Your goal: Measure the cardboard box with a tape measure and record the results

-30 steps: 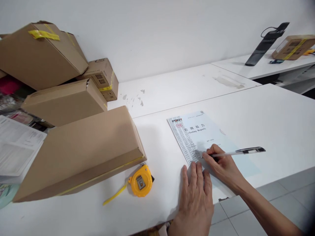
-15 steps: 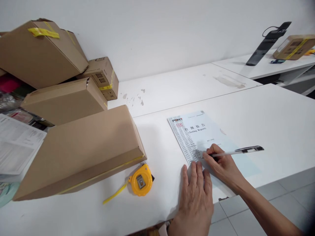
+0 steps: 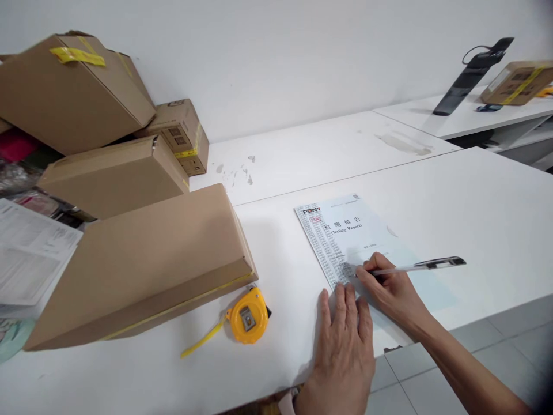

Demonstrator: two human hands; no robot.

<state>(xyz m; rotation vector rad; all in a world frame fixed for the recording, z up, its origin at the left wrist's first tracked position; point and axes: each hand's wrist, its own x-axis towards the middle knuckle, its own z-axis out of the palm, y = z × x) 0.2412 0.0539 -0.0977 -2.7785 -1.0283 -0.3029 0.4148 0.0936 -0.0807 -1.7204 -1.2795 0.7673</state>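
Pinched between the right hand's (image 3: 391, 297) thumb and fingers, a clear-barrelled pen (image 3: 432, 265) slants back over the knuckles, its tip at the cover of a pale blue booklet (image 3: 356, 239) headed "Testing Report". The booklet lies flat on the white table (image 3: 484, 213), under the grip and reaching beyond it. Whether the tip touches the paper, I cannot tell.

Over the last 1 second little has changed: the pen's rear end dipped in a tiny swing and came back out, while the tip and both hands held their places. I judge from this that the work is paused or very fine, at 1 spot on the cover; no fresh mark can be made out.

Just left of the grip, the left hand (image 3: 345, 346) lies flat, gripping nothing, its fingertips at the booklet's lower edge. Farther left is a yellow tape measure (image 3: 249, 317) with its blade partly out, just beside a large cardboard box (image 3: 159, 253). Well apart, beyond the grip to the right, a dark bottle (image 3: 464, 83) stands near a small taped carton (image 3: 516, 85).
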